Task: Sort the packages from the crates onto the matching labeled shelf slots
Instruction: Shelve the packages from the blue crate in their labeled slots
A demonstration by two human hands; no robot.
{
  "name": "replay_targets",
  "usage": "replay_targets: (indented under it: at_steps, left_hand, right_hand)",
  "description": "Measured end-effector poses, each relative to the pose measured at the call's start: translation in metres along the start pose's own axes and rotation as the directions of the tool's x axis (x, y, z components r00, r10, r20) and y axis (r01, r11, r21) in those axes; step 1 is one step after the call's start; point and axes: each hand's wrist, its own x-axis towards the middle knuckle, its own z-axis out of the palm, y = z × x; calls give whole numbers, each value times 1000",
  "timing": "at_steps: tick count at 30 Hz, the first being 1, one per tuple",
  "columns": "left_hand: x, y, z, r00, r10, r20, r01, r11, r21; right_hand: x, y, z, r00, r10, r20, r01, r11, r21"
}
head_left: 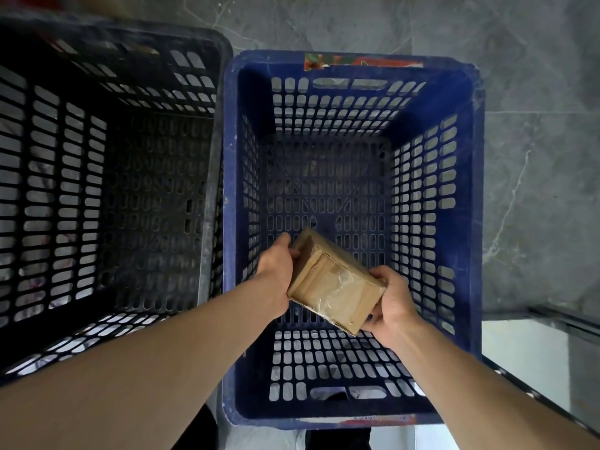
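Brown cardboard package point(334, 284), wrapped in glossy clear tape. Head view, the only one: it is held tilted over the inside of the blue crate point(475, 222), apparently off the crate's bottom.

Left hand point(276, 264) grips the far left end, fingers curled round the edge. Right hand point(393, 300) holds the near right corner, thumb on top, fingers underneath.

Black crate point(211, 190) stands just beside the blue one, on its left. Grey stone floor point(535, 125) all round. Shelves not in view. No readable label on the face shown.

Risks, as judged:
- Slick tape under the fingers could let the package slip back into the crate.
- With the label unread, it could end up in the wrong slot.
- A low lift could clip the crate rim.
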Motion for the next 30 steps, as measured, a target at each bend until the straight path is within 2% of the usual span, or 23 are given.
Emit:
replay_targets:
  at_steps: [3,6,11,14,17,21,25,30]
  left_hand:
    - [-2,2,-1,999,20,43,-22,999,46]
    - [-6,6,-1,994,16,106,-35,982,184]
    - [-6,9,-5,997,-30,65,15,977,214]
    - [-5,8,-7,999,-37,3,36,984,174]
    - [6,3,-2,1000,9,-12,-5,966,257]
    - [12,-6,5,997,80,8,-78,947,312]
    - [16,-15,7,994,104,24,-106,938,331]
    - [20,-21,3,997,58,46,-70,949,308]
  right_hand:
    - [1,-1,-2,1000,-16,10,15,1000,24]
    - [3,-2,-3,998,-54,26,53,998,44]
    - [3,-11,7,976,-197,97,186,976,117]
    - [9,-12,9,933,-359,13,357,932,60]
    - [11,-15,11,901,-434,-22,433,901,-35]
    - [22,-16,9,918,-394,-40,388,915,-112]
    - [32,-9,9,950,-310,33,311,949,-56]
    - [30,-2,21,947,-316,55,317,948,-19]
